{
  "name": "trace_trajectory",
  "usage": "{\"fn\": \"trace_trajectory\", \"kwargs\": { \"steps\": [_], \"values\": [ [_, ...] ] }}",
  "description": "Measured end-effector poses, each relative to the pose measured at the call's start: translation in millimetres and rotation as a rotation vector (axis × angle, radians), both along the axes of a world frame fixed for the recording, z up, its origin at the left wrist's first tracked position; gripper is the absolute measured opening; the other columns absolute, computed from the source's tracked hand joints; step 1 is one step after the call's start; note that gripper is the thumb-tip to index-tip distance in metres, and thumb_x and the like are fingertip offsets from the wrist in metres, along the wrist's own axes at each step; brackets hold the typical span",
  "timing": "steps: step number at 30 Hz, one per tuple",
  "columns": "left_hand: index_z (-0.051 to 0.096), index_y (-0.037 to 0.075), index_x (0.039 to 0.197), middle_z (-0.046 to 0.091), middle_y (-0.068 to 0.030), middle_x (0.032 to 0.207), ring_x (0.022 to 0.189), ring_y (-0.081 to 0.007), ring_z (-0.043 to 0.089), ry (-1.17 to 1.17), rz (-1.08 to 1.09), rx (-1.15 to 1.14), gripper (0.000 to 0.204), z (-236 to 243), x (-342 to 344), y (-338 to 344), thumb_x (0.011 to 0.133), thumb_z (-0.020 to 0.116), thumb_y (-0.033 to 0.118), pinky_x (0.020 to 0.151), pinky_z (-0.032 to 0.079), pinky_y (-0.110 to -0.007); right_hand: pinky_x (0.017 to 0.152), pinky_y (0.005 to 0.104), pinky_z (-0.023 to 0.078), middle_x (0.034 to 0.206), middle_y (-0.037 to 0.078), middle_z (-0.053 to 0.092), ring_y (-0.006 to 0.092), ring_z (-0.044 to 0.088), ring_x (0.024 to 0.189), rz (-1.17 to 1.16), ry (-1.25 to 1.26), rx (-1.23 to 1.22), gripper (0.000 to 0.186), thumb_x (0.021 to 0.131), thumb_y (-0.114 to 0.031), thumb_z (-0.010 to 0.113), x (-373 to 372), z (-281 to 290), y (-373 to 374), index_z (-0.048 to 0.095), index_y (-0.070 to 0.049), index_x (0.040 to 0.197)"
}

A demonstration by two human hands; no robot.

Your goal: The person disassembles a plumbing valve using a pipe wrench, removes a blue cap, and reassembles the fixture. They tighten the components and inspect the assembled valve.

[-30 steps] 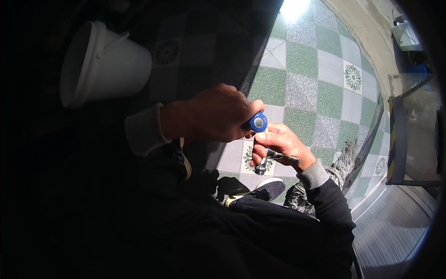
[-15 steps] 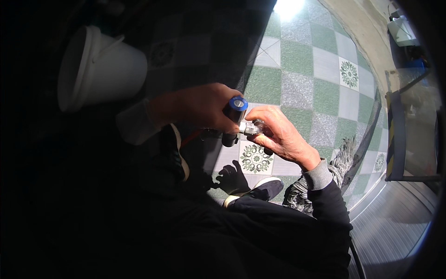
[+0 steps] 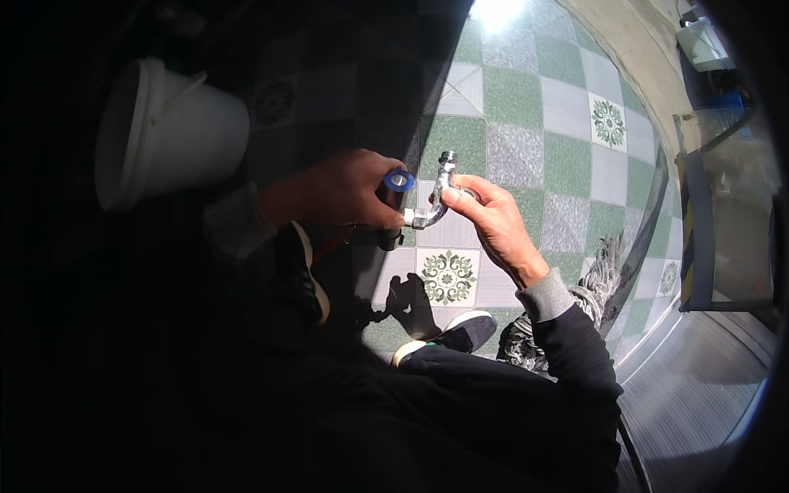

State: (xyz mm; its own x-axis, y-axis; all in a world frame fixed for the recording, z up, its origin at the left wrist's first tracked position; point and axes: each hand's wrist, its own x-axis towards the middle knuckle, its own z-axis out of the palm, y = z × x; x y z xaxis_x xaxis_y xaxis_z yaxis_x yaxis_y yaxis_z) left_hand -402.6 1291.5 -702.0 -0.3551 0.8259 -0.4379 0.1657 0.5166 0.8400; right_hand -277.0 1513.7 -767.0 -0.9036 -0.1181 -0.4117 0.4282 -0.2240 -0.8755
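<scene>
My left hand (image 3: 349,187), in shade, is closed around a dark cylindrical fitting (image 3: 393,199) with a blue ring and a pale centre on its top end. My right hand (image 3: 496,218), in sunlight, pinches a bent chrome tap (image 3: 445,182) between thumb and fingers. The tap's upper end points away from me, with a dark rim at its tip. Its lower end carries a white part that meets the side of the dark fitting near my left fingertips. Whether the two are screwed together cannot be made out.
A white bucket (image 3: 185,131) lies tipped at the upper left in shadow. Beside my right forearm is a grey stringy mop head (image 3: 526,341). My shoes (image 3: 468,331) stand on green and grey tiles (image 3: 514,152). A ribbed metal surface (image 3: 686,394) fills the lower right.
The chrome tap has turned so its free end now points up and away, and more of it shows. My right hand has shifted its grip; both hands appear slightly farther left.
</scene>
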Motion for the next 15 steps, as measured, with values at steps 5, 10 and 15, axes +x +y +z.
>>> {"fn": "trace_trajectory", "kwargs": {
  "steps": [5,10,15],
  "values": [
    [0.063,0.000,0.082,0.066,-0.0053,0.072,0.064,-0.0138,0.063,-0.272,0.042,-0.027,0.028,-2.1,-9.2,-3.7,0.073,0.080,0.020,0.058,0.047,-0.031,0.113,0.0511,0.032,0.114,0.006,0.067,0.0285,0.058,0.118,0.246,0.935,0.870,0.036,0.077,-0.006,0.078,0.8,26.2,15.7,0.065,-0.006,0.111],
    [0.061,0.002,0.083,0.065,-0.0088,0.069,0.063,-0.0181,0.064,0.045,0.066,0.053,0.024,1.6,-6.8,0.9,0.075,0.078,0.018,0.057,0.047,-0.031,0.115,0.0482,0.033,0.156,0.020,0.032,0.0367,0.036,0.143,-0.034,0.007,-0.034,0.086,0.082,-0.021,0.077,-1.0,20.0,21.8,0.031,-0.012,0.154],
    [0.060,0.006,0.086,0.064,-0.0094,0.070,0.061,-0.0299,0.063,0.715,-0.075,0.128,0.022,-0.4,5.0,2.0,0.077,0.079,0.014,0.059,0.048,-0.037,0.102,0.0510,0.050,0.138,0.024,0.049,0.0327,0.060,0.119,-0.041,-0.350,-0.784,0.072,0.100,-0.041,0.057,-0.6,20.4,-0.9,0.024,-0.001,0.151]
  ]
}}
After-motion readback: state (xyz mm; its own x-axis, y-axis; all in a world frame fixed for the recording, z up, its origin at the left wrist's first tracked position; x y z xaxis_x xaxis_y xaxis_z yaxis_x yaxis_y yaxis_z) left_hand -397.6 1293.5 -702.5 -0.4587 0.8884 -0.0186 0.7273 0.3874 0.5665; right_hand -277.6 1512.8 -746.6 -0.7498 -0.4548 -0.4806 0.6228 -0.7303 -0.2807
